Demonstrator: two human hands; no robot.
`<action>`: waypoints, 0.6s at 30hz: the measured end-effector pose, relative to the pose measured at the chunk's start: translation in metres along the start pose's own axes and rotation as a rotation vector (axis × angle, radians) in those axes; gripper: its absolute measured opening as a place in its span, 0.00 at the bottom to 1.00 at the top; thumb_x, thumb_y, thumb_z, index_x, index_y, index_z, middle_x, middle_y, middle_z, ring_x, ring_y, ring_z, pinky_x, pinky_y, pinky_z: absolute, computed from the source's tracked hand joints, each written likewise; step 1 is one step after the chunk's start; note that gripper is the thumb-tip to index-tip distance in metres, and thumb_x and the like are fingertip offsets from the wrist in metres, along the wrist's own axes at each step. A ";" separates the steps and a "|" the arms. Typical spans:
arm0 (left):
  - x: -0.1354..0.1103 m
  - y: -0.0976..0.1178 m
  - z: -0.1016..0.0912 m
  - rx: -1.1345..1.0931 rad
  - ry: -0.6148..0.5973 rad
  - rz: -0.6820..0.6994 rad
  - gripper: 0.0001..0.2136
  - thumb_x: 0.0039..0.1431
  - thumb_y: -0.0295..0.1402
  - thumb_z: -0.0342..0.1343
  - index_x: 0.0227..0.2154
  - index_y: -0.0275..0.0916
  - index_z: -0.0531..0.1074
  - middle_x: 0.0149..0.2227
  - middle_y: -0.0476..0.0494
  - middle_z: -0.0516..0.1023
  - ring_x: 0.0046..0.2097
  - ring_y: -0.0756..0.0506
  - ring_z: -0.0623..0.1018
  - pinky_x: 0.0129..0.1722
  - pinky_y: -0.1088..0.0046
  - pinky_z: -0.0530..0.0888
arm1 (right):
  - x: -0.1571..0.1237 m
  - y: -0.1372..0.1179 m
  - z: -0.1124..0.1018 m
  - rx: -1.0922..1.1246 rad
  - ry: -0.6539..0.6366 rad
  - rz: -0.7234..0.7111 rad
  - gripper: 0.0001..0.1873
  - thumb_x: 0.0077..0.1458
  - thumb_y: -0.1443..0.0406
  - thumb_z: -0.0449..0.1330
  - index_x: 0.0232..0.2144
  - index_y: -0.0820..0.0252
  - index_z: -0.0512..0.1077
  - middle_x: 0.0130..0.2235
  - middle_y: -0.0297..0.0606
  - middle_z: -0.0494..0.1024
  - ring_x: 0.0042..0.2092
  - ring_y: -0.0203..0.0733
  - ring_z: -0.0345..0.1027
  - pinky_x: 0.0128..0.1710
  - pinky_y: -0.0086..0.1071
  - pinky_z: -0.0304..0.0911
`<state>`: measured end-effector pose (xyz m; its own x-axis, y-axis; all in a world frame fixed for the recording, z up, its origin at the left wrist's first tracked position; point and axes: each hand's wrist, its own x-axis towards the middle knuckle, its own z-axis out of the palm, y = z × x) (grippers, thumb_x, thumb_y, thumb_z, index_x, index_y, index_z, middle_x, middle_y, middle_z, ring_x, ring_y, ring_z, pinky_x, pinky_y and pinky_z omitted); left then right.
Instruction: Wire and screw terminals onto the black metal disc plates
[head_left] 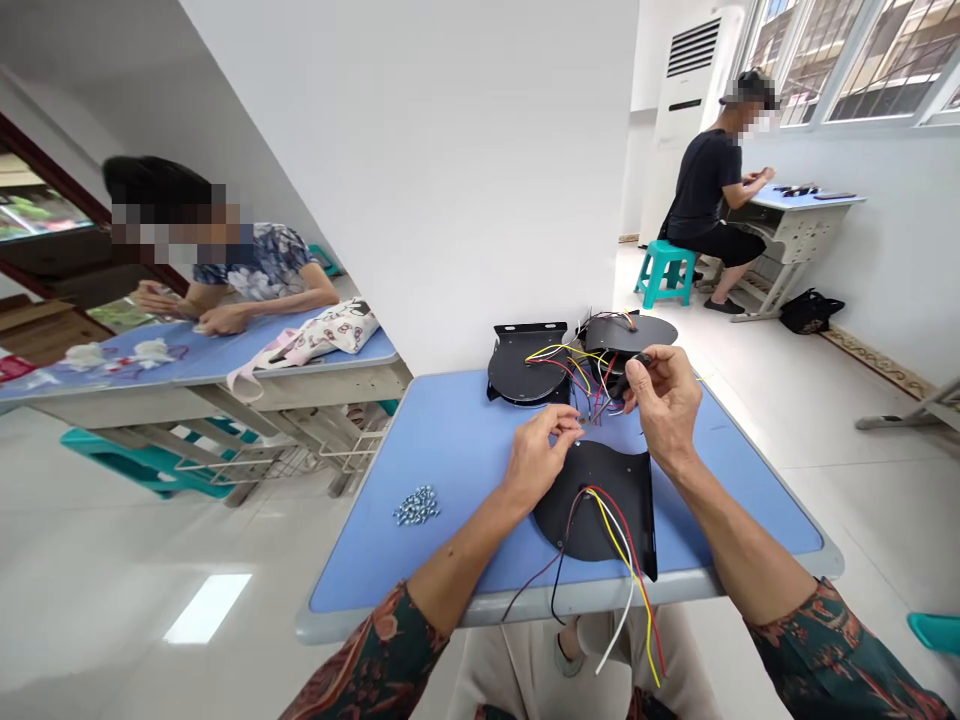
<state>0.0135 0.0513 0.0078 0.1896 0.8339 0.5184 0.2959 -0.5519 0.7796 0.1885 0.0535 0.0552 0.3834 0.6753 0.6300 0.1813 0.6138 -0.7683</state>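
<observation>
My left hand [541,452] pinches thin wire ends above a black round metal plate [600,495] lying on the blue desk [465,470]. Red, yellow, white and black wires [626,560] run from that plate over the desk's near edge. My right hand [664,400] is closed on a small black part [637,362] with wires attached. Behind my hands lie two more black plates [525,365] with coloured wires [574,370] tangled between them.
A small pile of silver screws [417,505] lies on the desk's left side. To the left a person sits at another blue desk [195,355] with a printed bag [330,335]. Far right, another person sits on a teal stool [664,272] at a desk by the windows.
</observation>
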 end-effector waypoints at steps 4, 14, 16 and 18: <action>-0.007 -0.011 -0.003 0.102 -0.006 0.092 0.12 0.60 0.23 0.61 0.44 0.41 0.74 0.34 0.50 0.83 0.36 0.48 0.81 0.43 0.71 0.79 | -0.003 -0.003 0.002 0.031 -0.046 0.015 0.13 0.59 0.56 0.65 0.35 0.55 0.67 0.24 0.25 0.68 0.18 0.32 0.64 0.15 0.28 0.60; -0.009 -0.010 -0.002 0.203 0.015 0.298 0.10 0.64 0.25 0.59 0.48 0.41 0.72 0.34 0.48 0.81 0.36 0.48 0.80 0.42 0.70 0.79 | -0.011 -0.002 0.006 -0.035 -0.104 -0.005 0.14 0.60 0.54 0.65 0.37 0.55 0.67 0.25 0.26 0.69 0.20 0.31 0.65 0.17 0.28 0.61; -0.009 -0.009 -0.002 0.208 0.010 0.304 0.10 0.65 0.26 0.59 0.47 0.41 0.73 0.34 0.48 0.81 0.36 0.48 0.80 0.42 0.70 0.79 | -0.010 -0.002 0.005 -0.040 -0.094 -0.016 0.14 0.60 0.54 0.65 0.36 0.55 0.67 0.25 0.26 0.70 0.21 0.32 0.66 0.19 0.28 0.61; -0.010 -0.009 -0.002 0.207 0.000 0.305 0.10 0.65 0.26 0.58 0.48 0.41 0.73 0.35 0.47 0.81 0.36 0.47 0.80 0.43 0.69 0.79 | -0.009 -0.003 0.005 -0.047 -0.093 -0.013 0.15 0.60 0.53 0.65 0.36 0.55 0.66 0.25 0.27 0.70 0.21 0.33 0.66 0.19 0.29 0.61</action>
<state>0.0073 0.0478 -0.0037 0.2980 0.6311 0.7162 0.4088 -0.7623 0.5017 0.1799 0.0478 0.0524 0.2951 0.7037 0.6463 0.2290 0.6046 -0.7629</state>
